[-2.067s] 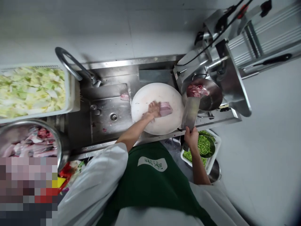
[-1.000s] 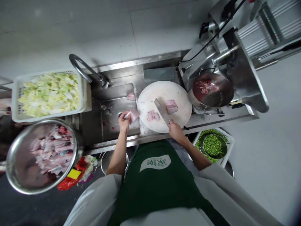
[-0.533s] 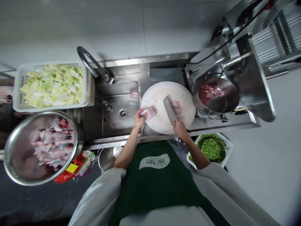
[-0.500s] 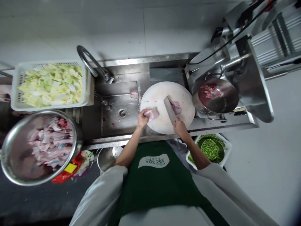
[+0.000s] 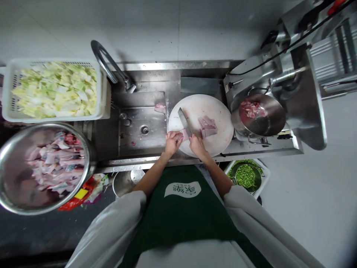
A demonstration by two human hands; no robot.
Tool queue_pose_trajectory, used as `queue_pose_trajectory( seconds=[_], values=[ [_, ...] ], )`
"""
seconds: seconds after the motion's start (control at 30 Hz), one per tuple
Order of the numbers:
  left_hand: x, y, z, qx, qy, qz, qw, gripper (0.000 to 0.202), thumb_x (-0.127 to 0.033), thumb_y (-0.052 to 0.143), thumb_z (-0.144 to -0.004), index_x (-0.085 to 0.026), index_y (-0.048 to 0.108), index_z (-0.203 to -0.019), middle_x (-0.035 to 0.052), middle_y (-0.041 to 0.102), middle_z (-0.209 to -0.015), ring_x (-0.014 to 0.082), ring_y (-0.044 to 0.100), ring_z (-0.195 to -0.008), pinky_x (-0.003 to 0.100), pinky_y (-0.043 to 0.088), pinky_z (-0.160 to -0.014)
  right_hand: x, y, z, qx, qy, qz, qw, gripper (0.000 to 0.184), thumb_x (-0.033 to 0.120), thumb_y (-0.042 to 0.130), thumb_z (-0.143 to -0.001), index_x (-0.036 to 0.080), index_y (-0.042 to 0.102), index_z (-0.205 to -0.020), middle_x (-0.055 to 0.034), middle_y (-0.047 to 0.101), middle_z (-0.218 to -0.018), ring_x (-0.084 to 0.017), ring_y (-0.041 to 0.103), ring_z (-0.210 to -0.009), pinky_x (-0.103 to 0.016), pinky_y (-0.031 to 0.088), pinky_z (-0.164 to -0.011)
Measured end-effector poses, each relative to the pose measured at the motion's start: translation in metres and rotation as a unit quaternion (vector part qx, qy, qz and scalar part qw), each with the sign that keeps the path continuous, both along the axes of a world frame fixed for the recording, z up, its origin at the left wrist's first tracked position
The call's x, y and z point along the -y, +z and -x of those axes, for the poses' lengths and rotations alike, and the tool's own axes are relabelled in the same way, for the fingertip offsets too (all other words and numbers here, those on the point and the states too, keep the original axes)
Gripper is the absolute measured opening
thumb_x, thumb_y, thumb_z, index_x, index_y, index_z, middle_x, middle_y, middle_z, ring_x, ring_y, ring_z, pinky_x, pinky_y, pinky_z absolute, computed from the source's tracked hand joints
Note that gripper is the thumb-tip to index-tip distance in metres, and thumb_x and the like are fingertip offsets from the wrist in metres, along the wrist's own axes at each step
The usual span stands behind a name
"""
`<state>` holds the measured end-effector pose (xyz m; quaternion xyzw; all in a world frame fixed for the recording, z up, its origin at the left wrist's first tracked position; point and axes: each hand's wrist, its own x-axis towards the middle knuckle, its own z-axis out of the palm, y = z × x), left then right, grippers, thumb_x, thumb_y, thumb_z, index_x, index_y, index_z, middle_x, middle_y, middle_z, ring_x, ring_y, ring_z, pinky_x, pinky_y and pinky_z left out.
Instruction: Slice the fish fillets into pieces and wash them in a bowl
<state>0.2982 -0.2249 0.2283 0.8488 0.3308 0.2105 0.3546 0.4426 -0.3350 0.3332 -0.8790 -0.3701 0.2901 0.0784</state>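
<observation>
Nearest the camera a green apron [image 5: 178, 219] is seen, below the board [image 5: 200, 106]. On the near edge of the board the two hands are set close together. The left hand [image 5: 172, 140] is curled down on the meat [image 5: 184, 134], which is pinned flat to the board. The right hand [image 5: 196, 143] is clamped on the handle of the knife [image 5: 184, 120], whose blade is laid across the meat just beside the left fingertips. Cut pieces [image 5: 208, 127] are stacked at the middle of the board, just right of the blade.

The board is carried by a steel table [image 5: 139, 163]. Below and right of the board, at floor level, peas [image 5: 245, 175] are kept in a white crate on a grey floor [image 5: 312, 193]. Left of the board a sink [image 5: 134, 130] is sunk into the table, with a scrap [image 5: 160, 108] at its rim. Well left of the board, a steel bowl [image 5: 88, 163] of meat trimmings is seen, and beyond it a white basket [image 5: 52, 119] of chopped cabbage. Right of the board, touching it, a pot [image 5: 267, 126] with red meat is set under a slicer [image 5: 304, 100]. Behind and left of the board a curved tap [image 5: 107, 67] is mounted, and the room is closed by a pale tiled wall [image 5: 145, 26].
</observation>
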Motion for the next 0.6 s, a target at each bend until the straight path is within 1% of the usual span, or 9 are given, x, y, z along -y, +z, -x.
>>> queue_pose_trajectory(
  seconds=[0.07,0.13,0.2,0.27,0.37,0.43,0.47,0.53,0.6],
  values=[
    [0.005,0.0,-0.01,-0.042,-0.015,0.009,0.999,0.021,-0.035,0.066,-0.102,-0.027,0.081,-0.115,0.0114,0.073,-0.13,0.0343,0.055,-0.125,0.054,0.038,-0.108,0.014,-0.01,0.004,-0.026,0.02,0.033,0.999,0.029,0.019,0.042,-0.112,0.008,0.063,-0.128,-0.0214,0.075,-0.115,-0.028,0.072,-0.11,-0.033,0.05,-0.094],
    [0.008,0.0,-0.015,-0.056,-0.006,0.007,0.998,0.022,-0.035,0.068,-0.102,-0.027,0.081,-0.117,0.0109,0.073,-0.132,0.0362,0.053,-0.127,0.056,0.036,-0.109,0.035,-0.013,0.005,-0.023,0.022,0.065,0.997,0.03,0.022,0.042,-0.113,0.009,0.063,-0.13,-0.0199,0.075,-0.113,-0.028,0.074,-0.108,-0.033,0.05,-0.091],
    [0.007,-0.002,-0.013,-0.047,-0.006,0.007,0.999,0.02,-0.035,0.07,-0.1,-0.027,0.082,-0.114,0.0109,0.074,-0.129,0.0364,0.053,-0.128,0.056,0.035,-0.11,0.052,-0.007,0.004,-0.016,0.026,0.097,0.995,0.031,0.025,0.041,-0.113,0.009,0.063,-0.129,-0.0194,0.076,-0.109,-0.03,0.075,-0.105,-0.033,0.051,-0.088],
    [0.005,-0.003,-0.006,-0.024,0.007,0.011,1.0,0.019,-0.036,0.07,-0.099,-0.026,0.082,-0.11,0.0113,0.075,-0.124,0.0346,0.055,-0.126,0.054,0.036,-0.11,0.057,0.008,0.002,-0.001,0.027,0.108,0.994,0.031,0.025,0.041,-0.112,0.009,0.063,-0.127,-0.0201,0.077,-0.107,-0.031,0.075,-0.103,-0.034,0.051,-0.086],
    [0.0,-0.005,0.014,0.026,0.098,0.001,0.995,0.023,-0.038,0.061,-0.102,-0.025,0.081,-0.102,0.0116,0.075,-0.113,0.031,0.061,-0.116,0.05,0.041,-0.108,0.042,0.032,0.005,0.054,0.009,0.054,0.997,0.036,0.026,0.035,-0.113,0.007,0.06,-0.131,-0.0218,0.077,-0.105,-0.032,0.075,-0.1,-0.034,0.051,-0.083],
    [-0.003,-0.005,0.029,0.055,0.17,-0.017,0.984,0.028,-0.039,0.056,-0.104,-0.025,0.079,-0.098,0.0114,0.075,-0.107,0.0302,0.063,-0.111,0.05,0.043,-0.107,0.024,0.04,0.011,0.094,-0.018,-0.004,0.995,0.044,0.03,0.028,-0.115,0.005,0.057,-0.137,-0.023,0.076,-0.105,-0.032,0.075,-0.098,-0.035,0.051,-0.082],
    [-0.003,-0.005,0.035,0.065,0.191,-0.025,0.979,0.029,-0.04,0.055,-0.104,-0.025,0.078,-0.097,0.0115,0.075,-0.105,0.0302,0.064,-0.109,0.05,0.043,-0.107,0.014,0.039,0.015,0.102,-0.027,-0.025,0.994,0.046,0.031,0.026,-0.116,0.005,0.056,-0.139,-0.0235,0.076,-0.106,-0.032,0.075,-0.099,-0.035,0.052,-0.082],
    [-0.002,-0.005,0.04,0.067,0.191,-0.031,0.979,0.03,-0.041,0.054,-0.104,-0.025,0.079,-0.097,0.0118,0.075,-0.104,0.0304,0.063,-0.108,0.051,0.042,-0.107,-0.005,0.03,0.022,0.082,-0.026,-0.013,0.996,0.043,0.027,0.028,-0.115,0.004,0.058,-0.136,-0.0239,0.076,-0.109,-0.031,0.075,-0.101,-0.034,0.052,-0.084],
    [0.0,-0.006,0.035,0.047,0.135,-0.018,0.99,0.028,-0.039,0.056,-0.104,-0.025,0.08,-0.099,0.012,0.076,-0.11,0.031,0.061,-0.114,0.051,0.041,-0.109,-0.018,0.014,0.026,0.042,-0.002,0.038,0.998,0.037,0.018,0.032,-0.112,0.004,0.061,-0.131,-0.0239,0.076,-0.112,-0.03,0.074,-0.105,-0.033,0.051,-0.088]
  ],
)
